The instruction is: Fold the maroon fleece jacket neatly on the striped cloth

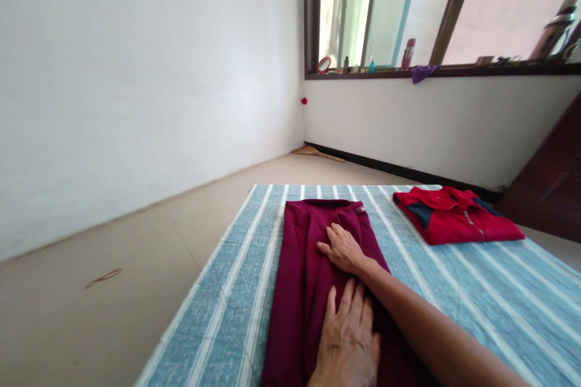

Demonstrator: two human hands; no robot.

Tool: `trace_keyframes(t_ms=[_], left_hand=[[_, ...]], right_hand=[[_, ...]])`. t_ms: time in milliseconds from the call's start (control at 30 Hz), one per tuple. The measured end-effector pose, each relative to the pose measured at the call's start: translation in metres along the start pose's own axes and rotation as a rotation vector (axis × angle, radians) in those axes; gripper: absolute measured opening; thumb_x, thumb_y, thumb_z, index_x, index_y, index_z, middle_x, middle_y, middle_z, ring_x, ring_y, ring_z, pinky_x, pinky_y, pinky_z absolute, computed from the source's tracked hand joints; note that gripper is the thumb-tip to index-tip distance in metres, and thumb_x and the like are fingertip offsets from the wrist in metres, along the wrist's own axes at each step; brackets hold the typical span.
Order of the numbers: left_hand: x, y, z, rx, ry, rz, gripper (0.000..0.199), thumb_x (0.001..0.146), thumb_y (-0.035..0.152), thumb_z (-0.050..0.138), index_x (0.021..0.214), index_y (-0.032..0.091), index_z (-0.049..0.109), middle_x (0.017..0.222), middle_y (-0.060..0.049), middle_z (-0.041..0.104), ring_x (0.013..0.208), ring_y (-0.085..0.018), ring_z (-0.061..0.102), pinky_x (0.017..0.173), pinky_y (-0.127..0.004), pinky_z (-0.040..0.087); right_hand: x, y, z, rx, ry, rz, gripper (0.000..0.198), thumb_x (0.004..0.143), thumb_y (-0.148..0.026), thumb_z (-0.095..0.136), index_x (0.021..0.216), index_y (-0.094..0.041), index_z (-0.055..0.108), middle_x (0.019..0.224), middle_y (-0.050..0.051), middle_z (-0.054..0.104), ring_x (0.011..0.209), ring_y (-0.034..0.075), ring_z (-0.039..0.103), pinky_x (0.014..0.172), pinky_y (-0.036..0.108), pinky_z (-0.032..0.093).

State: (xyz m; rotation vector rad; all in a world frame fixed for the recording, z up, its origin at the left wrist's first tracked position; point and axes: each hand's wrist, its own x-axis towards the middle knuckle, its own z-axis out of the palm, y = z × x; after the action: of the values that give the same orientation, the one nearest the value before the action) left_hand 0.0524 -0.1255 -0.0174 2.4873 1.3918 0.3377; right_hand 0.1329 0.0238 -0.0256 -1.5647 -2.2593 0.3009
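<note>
A pair of maroon trousers (295,290) lies lengthwise on a blue-and-white striped cloth, with the waistband at the far end and a few soft creases below it. Flat on the upper part of the fabric is my right hand (344,249), fingers out and thumb apart. My left hand (348,332) rests closer to me on the same fabric, palm down with fingers extended. The near end of the trousers runs out of the picture and is partly covered by my right forearm.
A folded red jacket (458,215) with dark blue panels lies to the right on the striped cloth (227,290). Beyond the edge is tiled floor (181,241) with a thin loop of cord (104,278). Bottles and a small mirror (324,65) line the window sill.
</note>
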Motion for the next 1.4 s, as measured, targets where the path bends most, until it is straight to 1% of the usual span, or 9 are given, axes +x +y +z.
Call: trace_keyframes(t_ms=[233,400,600,733,833,933,1100,1267,1400], left_hand=[[-0.002,-0.002,0.004,0.010,0.012,0.011,0.055,0.093,0.039,0.037,0.144,0.019,0.035,0.151,-0.005,0.028,0.141,-0.027,0.021,0.113,-0.056,0.019],[-0.001,-0.001,0.005,0.049,0.032,0.023,0.056,0.094,0.041,0.035,0.144,0.018,0.034,0.152,-0.007,0.027,0.141,-0.028,0.021,0.112,-0.057,0.022],[-0.002,-0.002,0.008,0.117,0.072,0.050,0.055,0.094,0.038,0.034,0.144,0.017,0.033,0.151,-0.007,0.029,0.141,-0.028,0.022,0.111,-0.058,0.024],[-0.003,-0.004,0.012,0.133,0.117,0.063,0.054,0.093,0.037,0.036,0.144,0.019,0.034,0.150,-0.006,0.034,0.139,-0.027,0.026,0.112,-0.058,0.024],[-0.003,-0.003,0.011,0.125,0.126,0.071,0.051,0.093,0.038,0.037,0.140,0.017,0.040,0.146,-0.008,0.041,0.138,-0.027,0.029,0.112,-0.057,0.023],[0.000,-0.001,0.007,0.103,0.120,0.073,0.050,0.094,0.038,0.037,0.139,0.017,0.040,0.145,-0.009,0.043,0.137,-0.026,0.030,0.113,-0.055,0.021],[0.006,0.000,0.001,0.120,0.085,0.106,0.048,0.092,0.036,0.041,0.136,0.015,0.042,0.145,-0.010,0.043,0.137,-0.027,0.028,0.111,-0.056,0.021],[0.011,0.004,-0.003,0.177,0.049,0.087,0.045,0.091,0.036,0.044,0.133,0.019,0.046,0.139,-0.011,0.049,0.132,-0.028,0.038,0.109,-0.055,0.024],[0.012,0.004,-0.003,0.209,0.038,0.119,0.049,0.090,0.031,0.044,0.138,0.022,0.041,0.143,-0.011,0.044,0.135,-0.028,0.032,0.109,-0.055,0.023]], right_hand=[[0.007,0.003,0.000,-0.040,-0.049,0.070,0.068,0.093,-0.055,0.037,0.140,-0.006,0.039,0.148,0.022,0.028,0.139,0.032,0.020,0.110,0.044,0.018],[0.012,0.004,0.002,-0.051,-0.056,0.112,0.074,0.093,-0.059,0.032,0.142,-0.003,0.034,0.149,0.023,0.025,0.139,0.032,0.019,0.110,0.045,0.020],[0.013,0.000,-0.004,-0.083,-0.031,0.112,0.071,0.095,-0.057,0.031,0.140,-0.003,0.036,0.147,0.023,0.029,0.138,0.032,0.023,0.109,0.046,0.022],[-0.002,-0.006,-0.017,-0.110,0.013,0.057,0.068,0.095,-0.056,0.033,0.142,-0.007,0.034,0.150,0.020,0.025,0.141,0.029,0.016,0.112,0.044,0.015],[-0.016,-0.006,-0.020,-0.112,0.023,-0.032,0.063,0.095,-0.056,0.032,0.139,-0.011,0.039,0.146,0.018,0.034,0.138,0.028,0.026,0.110,0.042,0.023],[-0.022,-0.002,-0.019,-0.111,0.002,-0.045,0.054,0.096,-0.053,0.036,0.128,-0.012,0.050,0.137,0.018,0.046,0.129,0.027,0.041,0.104,0.040,0.032],[-0.029,-0.001,-0.031,-0.100,0.026,-0.035,0.044,0.097,-0.046,0.039,0.119,-0.012,0.054,0.127,0.017,0.054,0.121,0.026,0.048,0.102,0.039,0.035],[-0.079,-0.009,-0.061,-0.071,0.071,-0.110,0.043,0.095,-0.042,0.045,0.127,-0.013,0.050,0.136,0.016,0.047,0.128,0.025,0.040,0.106,0.039,0.032],[-0.148,-0.018,-0.076,0.012,0.160,-0.224,0.035,0.093,-0.036,0.048,0.121,-0.015,0.055,0.128,0.013,0.055,0.120,0.024,0.050,0.101,0.039,0.041]])
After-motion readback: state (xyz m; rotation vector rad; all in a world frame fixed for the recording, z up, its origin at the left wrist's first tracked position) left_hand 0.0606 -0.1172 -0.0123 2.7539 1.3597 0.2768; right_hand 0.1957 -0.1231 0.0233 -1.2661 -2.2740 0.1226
